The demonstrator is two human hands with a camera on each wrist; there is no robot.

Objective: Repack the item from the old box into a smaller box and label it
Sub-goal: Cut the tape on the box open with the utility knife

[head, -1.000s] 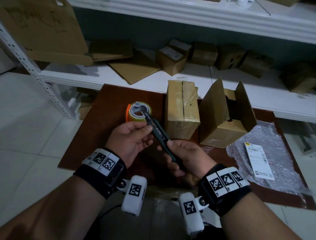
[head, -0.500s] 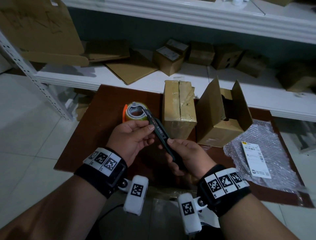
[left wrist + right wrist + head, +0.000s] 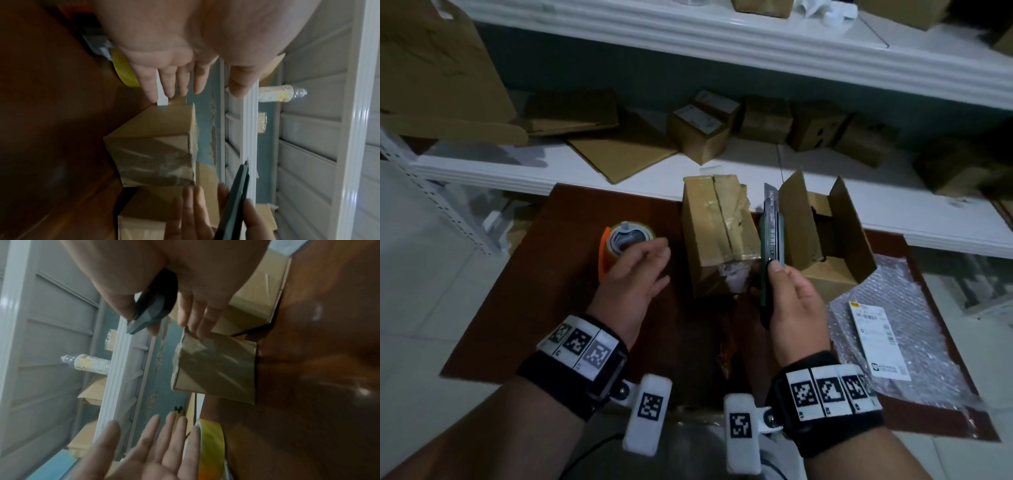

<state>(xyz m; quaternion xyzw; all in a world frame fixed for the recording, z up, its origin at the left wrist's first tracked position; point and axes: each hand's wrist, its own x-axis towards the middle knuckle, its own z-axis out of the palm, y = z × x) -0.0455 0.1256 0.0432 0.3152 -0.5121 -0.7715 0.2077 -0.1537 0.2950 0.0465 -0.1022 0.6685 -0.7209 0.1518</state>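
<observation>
The right hand point(image 3: 796, 308) grips a dark green knife point(image 3: 771, 246), thumb on its slider, blade up beside the taped box point(image 3: 714, 236). The left hand point(image 3: 635, 274) hangs spread, holding nothing, over the tape point(image 3: 616, 246). The open box point(image 3: 825, 233) stands right; its contents cannot be made out. A label point(image 3: 878, 341) lies on bubble wrap point(image 3: 914, 308), print unreadable.

My right hand point(image 3: 792, 301) grips the utility knife point(image 3: 771, 240) in a closed fist, thumb laid along the handle's upper face, blade end pointing away from me. My left hand point(image 3: 635, 274) holds nothing: fingers point(image 3: 164, 81) straight and close together, palm turned toward the right hand, thumb apart. Both forearms reach forward, wrists in marker-patterned bands.
</observation>
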